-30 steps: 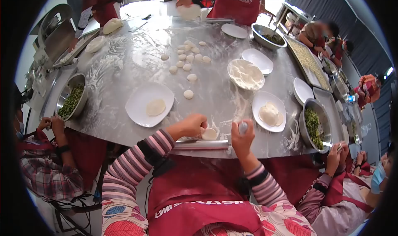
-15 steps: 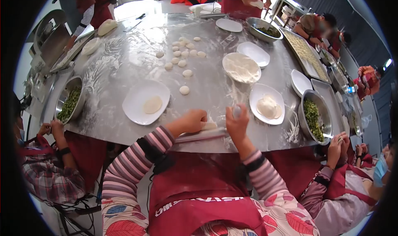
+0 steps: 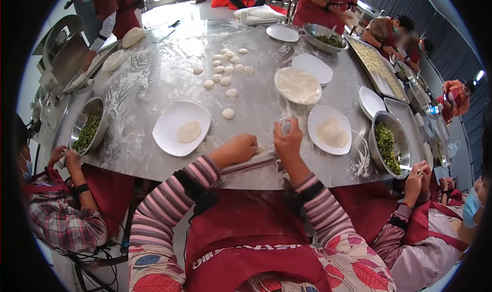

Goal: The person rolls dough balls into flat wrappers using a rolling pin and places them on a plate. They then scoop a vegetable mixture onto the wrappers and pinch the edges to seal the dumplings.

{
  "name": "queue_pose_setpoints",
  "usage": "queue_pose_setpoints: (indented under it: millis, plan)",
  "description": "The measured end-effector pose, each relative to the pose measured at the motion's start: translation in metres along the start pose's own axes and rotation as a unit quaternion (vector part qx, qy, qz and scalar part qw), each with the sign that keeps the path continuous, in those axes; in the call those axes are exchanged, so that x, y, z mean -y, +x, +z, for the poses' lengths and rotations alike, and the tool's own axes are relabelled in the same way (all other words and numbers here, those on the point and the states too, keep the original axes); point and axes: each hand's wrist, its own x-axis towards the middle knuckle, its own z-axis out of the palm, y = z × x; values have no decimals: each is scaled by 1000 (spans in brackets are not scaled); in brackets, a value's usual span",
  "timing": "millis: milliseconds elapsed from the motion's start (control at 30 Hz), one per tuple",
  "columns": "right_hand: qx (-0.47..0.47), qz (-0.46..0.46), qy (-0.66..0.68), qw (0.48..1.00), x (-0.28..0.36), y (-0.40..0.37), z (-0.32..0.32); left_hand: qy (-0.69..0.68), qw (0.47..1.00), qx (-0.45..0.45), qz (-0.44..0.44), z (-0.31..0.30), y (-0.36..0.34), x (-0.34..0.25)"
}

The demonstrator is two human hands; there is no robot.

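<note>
My left hand (image 3: pixel 239 149) is closed near the table's front edge, with its fingertips on a small piece of dough (image 3: pixel 262 150) that they mostly hide. In my right hand (image 3: pixel 288 142), closed with the fingers curled, is a grey rod that looks like a rolling pin (image 3: pixel 249 164). The rod slants along the table edge, just below the dough; my right hand covers part of it. To the right, flat dough wrappers (image 3: pixel 331 132) lie on a white plate (image 3: pixel 316 118). Another wrapper (image 3: pixel 189 131) rests on the white plate (image 3: pixel 169 118) at left.
Several dough pieces (image 3: pixel 228 113) lie mid-table, left of a bowl of flour (image 3: pixel 298 85). Metal bowls of chopped greens stand at left (image 3: pixel 98 99) and right (image 3: pixel 405 143). A tray of rows of small pieces (image 3: pixel 376 66) sits at the far right. People work on both sides and opposite.
The top wrapper on the right plate, humped before, now lies flat. My right hand has shifted slightly up and left, and the rod tilts more steeply. The person opposite has moved right.
</note>
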Motion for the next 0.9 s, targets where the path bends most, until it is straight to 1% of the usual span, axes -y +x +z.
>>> queue_pose_setpoints:
  millis: [33, 67, 100, 167, 200, 267, 300, 333, 367, 400, 433, 467, 500, 533, 567, 600, 633, 667, 700, 733, 767, 800, 833, 867, 900]
  plan:
    - [17, 19, 8, 1000, 0, 3, 4, 1, 1000, -1, 2, -1, 2, -2]
    - [36, 37, 15, 999, -1, 6, 6, 0, 1000, 21, -7, -2, 4, -2]
    - [39, 33, 14, 999, 1, 3, 1, -3, 999, 41, -18, -4, 4, -3]
    - [11, 15, -1, 1000, 6, -16, -21, -2, 999, 37, -26, -9, -6, -7]
    - [16, 13, 1, 1000, 9, -26, -31, 4, 999, 38, -32, -11, -11, -7]
    - [22, 31, 62, 997, 13, -43, -48, -20, 998, 36, -45, -9, -16, -2]
    - [21, 38, 60, 997, 12, -41, -44, -43, 997, 40, -55, -5, -19, -2]
    - [16, 25, 25, 999, 9, -33, -35, -43, 996, 50, -55, 0, -20, -2]
    - [9, 9, -10, 1000, 6, -22, -26, -38, 998, 36, -38, 2, -17, -3]
    - [3, 10, -11, 1000, 2, -11, -14, -32, 999, 17, -19, 2, -11, -4]
    - [12, 18, 12, 1000, -1, -1, 0, -30, 999, 18, -16, 2, -5, -4]
    - [23, 24, 35, 999, -2, 4, 6, -19, 999, 17, -38, 3, 1, -4]
    - [23, 22, 35, 999, -2, 4, 5, -10, 998, 12, -61, 1, 3, -7]
    - [5, -4, 13, 1000, -1, 2, 2, -11, 998, 8, -61, -3, 2, -8]
    - [-10, -31, -7, 999, -2, -2, -1, -11, 998, 38, -50, -7, 0, -7]
    - [-6, -30, -17, 999, 3, -10, -14, -12, 997, 67, -40, -11, -3, -7]
    - [10, 3, -2, 1000, 9, -27, -30, -15, 997, 63, -43, -13, -7, -6]
    - [24, 37, 13, 999, 11, -36, -40, -80, 990, 74, -92, -12, -12, -5]
    - [27, 36, 14, 999, 10, -33, -39, -143, 976, 87, -138, -11, -16, -3]
    - [20, -13, -23, 999, 9, -34, -40, -110, 987, 75, -95, -5, -19, 5]
    - [12, -57, -62, 996, 9, -37, -43, -111, 985, 85, -97, 1, -21, 6]
    - [35, -88, -69, 993, 8, -26, -34, -93, 992, 55, -64, 4, -20, 5]
    - [-11, -35, -10, 999, 2, -16, -18, -73, 997, 19, -27, 3, -16, 2]
    - [-1, -5, 1, 1000, 3, -6, -6, -69, 997, 21, -22, 2, -10, -1]
    - [10, 25, 13, 1000, 5, 0, -1, -39, 998, 18, -41, 3, -5, -5]
